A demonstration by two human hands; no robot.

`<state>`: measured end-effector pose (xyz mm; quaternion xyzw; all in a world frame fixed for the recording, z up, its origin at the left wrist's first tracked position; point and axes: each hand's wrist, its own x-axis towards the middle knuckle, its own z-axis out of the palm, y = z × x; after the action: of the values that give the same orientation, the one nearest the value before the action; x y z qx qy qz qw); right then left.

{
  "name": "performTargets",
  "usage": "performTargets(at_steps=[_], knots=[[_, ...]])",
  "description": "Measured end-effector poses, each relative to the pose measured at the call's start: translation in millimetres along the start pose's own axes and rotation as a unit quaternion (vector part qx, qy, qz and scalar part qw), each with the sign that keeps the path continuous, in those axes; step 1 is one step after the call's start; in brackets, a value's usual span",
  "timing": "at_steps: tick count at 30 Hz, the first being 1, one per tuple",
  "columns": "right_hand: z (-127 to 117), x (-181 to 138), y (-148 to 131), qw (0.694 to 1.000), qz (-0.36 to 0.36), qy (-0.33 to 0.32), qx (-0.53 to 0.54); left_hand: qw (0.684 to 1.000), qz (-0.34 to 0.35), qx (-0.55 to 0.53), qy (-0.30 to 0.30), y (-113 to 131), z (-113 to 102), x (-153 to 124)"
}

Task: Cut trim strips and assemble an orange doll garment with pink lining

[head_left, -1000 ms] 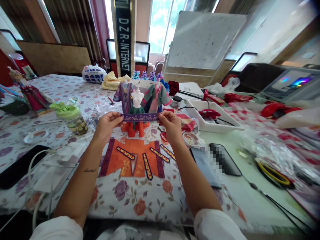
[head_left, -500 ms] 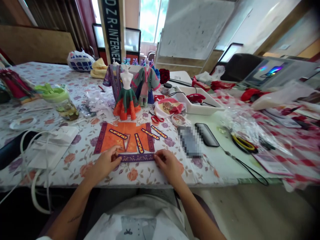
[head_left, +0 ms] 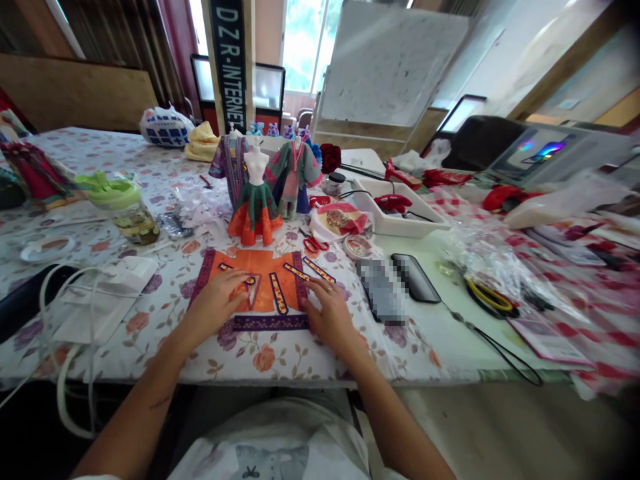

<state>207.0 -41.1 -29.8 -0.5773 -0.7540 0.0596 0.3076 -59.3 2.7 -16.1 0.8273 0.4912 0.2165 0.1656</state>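
Observation:
An orange cloth garment piece with purple side bands lies flat on the floral tablecloth. My left hand rests palm down on its left part, fingers near a narrow yellow-and-black trim strip. My right hand lies on the cloth's lower right edge. Neither hand holds anything. A woven purple trim band lies just below the cloth, between my hands and touching neither. Further trim strips sit on the cloth's upper right. Beyond it stands a white dress form in a green and orange skirt.
Two small costumes on stands rise behind the form. Red-handled scissors and a white tray are to the right, near two phones. A green-lidded jar stands left. The table's front edge runs just below my hands.
The purple band, lifted in both hands a second ago, now lies on the tablecloth and my hands have let go of it. They have moved up onto the orange cloth.

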Motion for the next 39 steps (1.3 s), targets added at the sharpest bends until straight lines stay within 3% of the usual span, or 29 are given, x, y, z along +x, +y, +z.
performTargets(at_steps=[3, 5, 10, 17, 21, 25, 30, 36, 39], knots=[[2.9, 23.3, -1.3, 0.993, -0.015, -0.094, -0.073, 0.994, 0.068, 0.026, -0.081, 3.3, 10.8, 25.3], [4.8, 34.0, 0.1, 0.985, -0.025, -0.138, -0.099, 0.989, 0.070, 0.057, -0.116, 1.2, 18.4, 36.9], [4.4, 45.8, 10.1, 0.978, -0.050, -0.173, -0.105, 0.982, 0.054, 0.083, -0.160, -11.4, 26.9, 49.7], [6.3, 60.1, 26.2, 0.975, -0.047, -0.194, -0.097, 0.986, 0.049, 0.064, -0.146, -13.0, 29.0, 62.3], [10.5, 61.5, 31.9, 0.981, -0.041, -0.167, -0.086, 0.988, 0.036, 0.051, -0.141, -16.2, 28.0, 61.9], [9.6, 62.3, 22.5, 0.990, -0.033, -0.115, -0.078, 0.988, 0.027, 0.047, -0.146, -18.7, 22.3, 61.2], [5.7, 76.0, 9.1, 0.986, -0.016, -0.120, -0.115, 0.986, 0.024, 0.040, -0.158, -17.8, 14.3, 67.6], [9.6, 104.6, 27.3, 0.982, 0.034, -0.119, -0.145, 0.998, 0.048, -0.006, -0.048, -14.4, 6.3, 77.1], [16.3, 110.8, 32.2, 0.980, 0.046, -0.134, -0.141, 0.999, 0.043, -0.001, -0.033, -6.8, 11.2, 87.3]])
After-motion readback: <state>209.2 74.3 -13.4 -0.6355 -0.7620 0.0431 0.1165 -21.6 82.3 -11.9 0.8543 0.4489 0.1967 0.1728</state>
